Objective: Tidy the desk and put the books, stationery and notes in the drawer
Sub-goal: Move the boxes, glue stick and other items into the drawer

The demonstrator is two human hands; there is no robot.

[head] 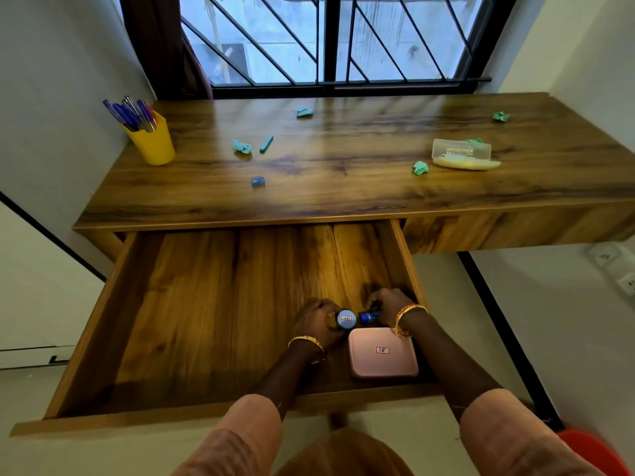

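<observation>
The wooden drawer (192,304) is pulled wide open below the desk top (343,180). Both hands are down inside its front right corner. My left hand (318,321) is closed around a small bottle with a light-blue labelled cap (346,319). My right hand (390,305) grips a small dark-blue bottle (370,317) right beside it. A pink square box with a label (383,352) lies in the drawer just in front of both hands. On the desk stand a yellow cup of pens (153,139), a teal eraser stick (266,144) and a small blue cap (258,182).
Several crumpled green paper balls (241,146) (304,112) (420,168) (501,116) lie scattered on the desk. A clear plastic case (462,153) sits at the right. A barred window is behind the desk. Wall sockets (618,269) are at the right, a red object (594,451) on the floor.
</observation>
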